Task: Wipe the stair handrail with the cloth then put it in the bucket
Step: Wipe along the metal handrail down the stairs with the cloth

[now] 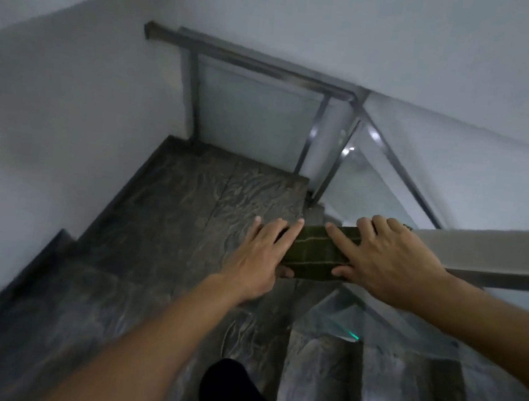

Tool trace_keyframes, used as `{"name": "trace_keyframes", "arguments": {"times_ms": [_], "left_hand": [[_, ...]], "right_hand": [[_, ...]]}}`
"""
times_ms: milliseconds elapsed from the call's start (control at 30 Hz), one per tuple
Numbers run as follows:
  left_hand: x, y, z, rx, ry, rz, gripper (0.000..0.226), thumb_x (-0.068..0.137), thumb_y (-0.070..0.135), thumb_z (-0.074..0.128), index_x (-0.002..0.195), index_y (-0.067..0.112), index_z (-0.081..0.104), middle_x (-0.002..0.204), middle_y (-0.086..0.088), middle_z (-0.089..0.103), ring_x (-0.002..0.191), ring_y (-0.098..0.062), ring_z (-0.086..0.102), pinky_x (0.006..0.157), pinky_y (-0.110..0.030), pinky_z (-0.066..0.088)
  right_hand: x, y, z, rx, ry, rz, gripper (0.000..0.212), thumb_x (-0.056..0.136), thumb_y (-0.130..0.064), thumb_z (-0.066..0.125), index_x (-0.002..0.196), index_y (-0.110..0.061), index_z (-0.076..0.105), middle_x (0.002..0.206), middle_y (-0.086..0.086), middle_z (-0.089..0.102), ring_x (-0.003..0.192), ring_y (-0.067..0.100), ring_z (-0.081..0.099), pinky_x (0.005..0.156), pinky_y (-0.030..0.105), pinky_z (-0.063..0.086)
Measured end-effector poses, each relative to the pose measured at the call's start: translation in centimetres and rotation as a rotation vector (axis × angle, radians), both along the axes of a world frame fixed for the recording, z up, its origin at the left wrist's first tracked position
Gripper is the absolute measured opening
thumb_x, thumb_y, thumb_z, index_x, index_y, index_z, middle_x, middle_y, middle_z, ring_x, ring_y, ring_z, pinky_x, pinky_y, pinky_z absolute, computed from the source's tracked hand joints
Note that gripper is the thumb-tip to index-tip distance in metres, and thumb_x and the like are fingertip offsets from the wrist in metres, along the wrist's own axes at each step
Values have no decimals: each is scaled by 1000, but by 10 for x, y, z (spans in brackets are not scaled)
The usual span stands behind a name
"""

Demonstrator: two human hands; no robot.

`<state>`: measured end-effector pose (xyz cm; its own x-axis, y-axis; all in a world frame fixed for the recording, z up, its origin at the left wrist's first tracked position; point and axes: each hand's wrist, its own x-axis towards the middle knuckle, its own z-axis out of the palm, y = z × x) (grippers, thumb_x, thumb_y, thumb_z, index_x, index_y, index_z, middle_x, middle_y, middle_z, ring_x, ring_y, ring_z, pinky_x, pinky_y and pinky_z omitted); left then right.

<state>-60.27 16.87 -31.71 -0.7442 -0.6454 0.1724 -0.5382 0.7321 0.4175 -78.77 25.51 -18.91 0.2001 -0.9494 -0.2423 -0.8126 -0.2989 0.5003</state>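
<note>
A dark green cloth with pale stripes is wrapped over the end of the flat metal handrail that runs in from the right. My left hand grips the cloth's left edge, thumb underneath and fingers on top. On the cloth's right side my right hand presses down, fingers spread across cloth and rail. No bucket is in view.
Dark marbled stair treads drop to a landing, with white walls on the left and behind. A second railing with glass panels runs along the landing's far side. A glass panel hangs below the near rail. My dark-clothed leg shows at the bottom.
</note>
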Motion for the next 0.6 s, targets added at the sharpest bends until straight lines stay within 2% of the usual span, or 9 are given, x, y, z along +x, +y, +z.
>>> {"name": "trace_keyframes", "arguments": {"times_ms": [167, 300, 400, 500, 600], "left_hand": [[5, -9, -8, 16, 7, -46, 92, 87, 42, 58, 150, 24, -8, 149, -5, 21, 141, -24, 19, 120, -49, -3], [11, -21, -14, 45, 117, -158, 90, 87, 46, 57, 151, 22, -2, 146, -5, 24, 137, -24, 21, 120, -45, -3], [12, -35, -26, -18, 223, -327, 84, 88, 53, 45, 151, 18, 2, 150, -5, 21, 142, -20, 15, 119, -38, -10], [8, -49, -37, -48, 311, -509, 74, 92, 52, 37, 152, 18, 7, 156, -9, 17, 146, -22, 13, 121, -46, 3], [13, -58, -43, -5, 325, -596, 71, 94, 50, 37, 151, 22, 8, 157, -11, 14, 144, -26, 18, 117, -53, 20]], "right_hand": [[2, -2, 1, -61, -17, -64, 73, 89, -67, 19, 145, -21, 28, 107, 15, 60, 86, 29, 57, 76, 42, 48], [6, 7, -4, -77, -13, -152, 70, 90, -65, 20, 146, -24, 26, 126, 17, 56, 112, 34, 55, 102, 54, 39], [12, 13, -16, -154, 49, -244, 68, 88, -64, 27, 144, -25, 30, 136, 19, 50, 126, 38, 45, 110, 59, 28], [24, 15, -29, -200, 70, -369, 68, 87, -62, 30, 145, -25, 30, 141, 20, 46, 131, 39, 41, 112, 58, 23], [39, 15, -34, -203, 37, -454, 68, 87, -59, 33, 146, -26, 26, 145, 21, 42, 135, 39, 36, 112, 60, 23]]}}
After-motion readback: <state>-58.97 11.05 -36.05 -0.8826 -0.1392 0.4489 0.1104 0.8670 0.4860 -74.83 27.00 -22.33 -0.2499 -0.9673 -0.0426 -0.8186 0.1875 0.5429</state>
